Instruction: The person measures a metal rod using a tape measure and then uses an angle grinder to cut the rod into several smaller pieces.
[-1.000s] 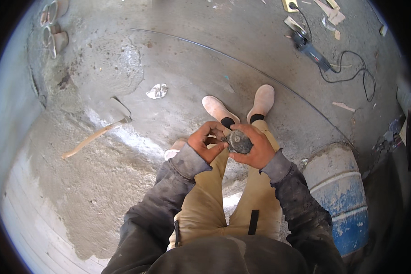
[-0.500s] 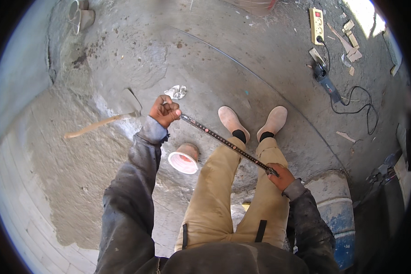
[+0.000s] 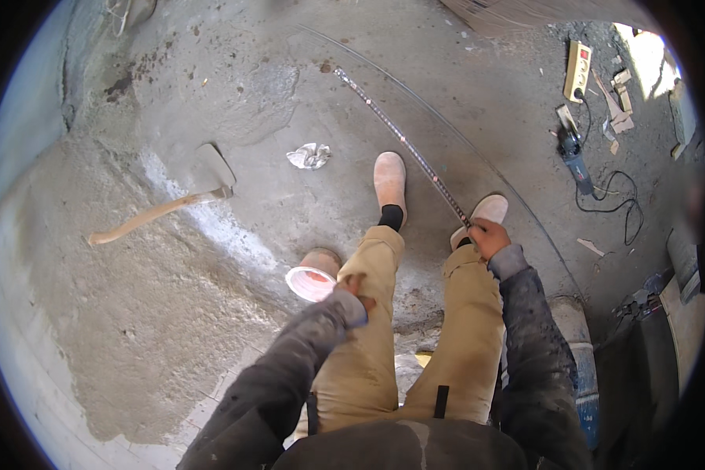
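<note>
My right hand (image 3: 488, 238) is closed round the near end of a dark tape measure (image 3: 403, 141) with pale marks. The blade reaches out stiffly toward the far left, above the floor, its far end free of any hand. No case shows beyond my fingers. My left hand (image 3: 356, 293) is beside my left knee, in front of a small bucket (image 3: 319, 260) with a white rim. Its fingers are slightly blurred but look apart, with nothing seen in them.
A hoe (image 3: 145, 214) with a wooden handle lies at left. Crumpled paper (image 3: 309, 156) and a long thin rod (image 3: 427, 110) are ahead. At right lie an angle grinder (image 3: 576, 166) with its cord and a power strip (image 3: 577, 70). A blue-and-white barrel (image 3: 576, 345) stands near right.
My left hand has let go of the tape's end and dropped back toward my knee. My right hand has moved forward, and the blade now points farther away. My feet have shifted.
</note>
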`<state>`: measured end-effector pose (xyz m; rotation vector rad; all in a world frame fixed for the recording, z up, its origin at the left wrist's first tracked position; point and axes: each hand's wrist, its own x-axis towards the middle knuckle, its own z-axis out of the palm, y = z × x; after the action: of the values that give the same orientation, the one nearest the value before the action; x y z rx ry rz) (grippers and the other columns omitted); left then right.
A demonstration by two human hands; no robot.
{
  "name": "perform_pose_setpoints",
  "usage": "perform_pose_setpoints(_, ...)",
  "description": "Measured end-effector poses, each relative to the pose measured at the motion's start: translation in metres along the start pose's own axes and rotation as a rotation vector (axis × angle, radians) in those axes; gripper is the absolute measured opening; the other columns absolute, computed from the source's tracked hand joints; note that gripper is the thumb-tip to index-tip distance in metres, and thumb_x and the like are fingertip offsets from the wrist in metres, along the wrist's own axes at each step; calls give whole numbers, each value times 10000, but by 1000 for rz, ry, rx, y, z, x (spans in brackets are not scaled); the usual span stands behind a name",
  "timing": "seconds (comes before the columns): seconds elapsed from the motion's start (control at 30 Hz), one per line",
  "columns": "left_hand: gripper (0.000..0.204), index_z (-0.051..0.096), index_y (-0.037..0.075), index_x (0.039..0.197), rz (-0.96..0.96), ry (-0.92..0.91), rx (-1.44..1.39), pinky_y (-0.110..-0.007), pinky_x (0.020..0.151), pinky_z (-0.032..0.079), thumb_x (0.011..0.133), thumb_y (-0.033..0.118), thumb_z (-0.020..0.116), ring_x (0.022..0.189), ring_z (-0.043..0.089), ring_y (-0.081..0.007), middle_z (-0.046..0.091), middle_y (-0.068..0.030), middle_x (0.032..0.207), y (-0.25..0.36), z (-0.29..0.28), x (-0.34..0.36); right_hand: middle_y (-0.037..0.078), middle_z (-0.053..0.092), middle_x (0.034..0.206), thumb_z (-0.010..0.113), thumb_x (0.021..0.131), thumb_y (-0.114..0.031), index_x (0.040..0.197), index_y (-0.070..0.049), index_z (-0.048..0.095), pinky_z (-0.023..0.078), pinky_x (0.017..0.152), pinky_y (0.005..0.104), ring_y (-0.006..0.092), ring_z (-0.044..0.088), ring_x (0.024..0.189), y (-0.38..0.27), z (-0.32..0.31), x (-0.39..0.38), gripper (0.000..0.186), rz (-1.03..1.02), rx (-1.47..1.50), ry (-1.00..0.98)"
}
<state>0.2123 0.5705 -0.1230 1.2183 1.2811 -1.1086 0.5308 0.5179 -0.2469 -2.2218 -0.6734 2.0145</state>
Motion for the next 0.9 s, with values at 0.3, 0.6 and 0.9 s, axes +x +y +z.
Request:
perform_pose_setpoints(0.3, 768, 343, 169, 1365, -76, -68, 188, -555, 1009, 259, 703, 465, 595, 1330, 192, -356, 219, -157, 1450, -8, 14, -17, 172, 627, 875, 564, 752, -420, 1029, -35, 646, 460, 687, 385, 297, 598, 752, -148, 38, 184, 482, -32, -233, 141)
perform_pose_setpoints(0.6, 749, 353, 161, 1358, -38, -66, 117, -554, 1005, 270, 710, 452, 591, 1318, 217, -363, 232, -161, 1439, -24, 3, -14, 193, 644, 831, 579, 760, -422, 957, -6, 661, 488, 607, 392, 294, 633, 696, -219, 53, 237, 468, -52, -302, 161)
perform_pose_setpoints(0.9, 754, 346, 164, 1360, -31, -85, 136, -557, 995, 279, 708, 454, 589, 1316, 222, -357, 229, -158, 1440, -25, -7, -11, 216, 593, 1090, 522, 757, -502, 1009, -35, 650, 425, 876, 406, 370, 555, 1028, -212, 41, 224, 546, 55, -291, 111)
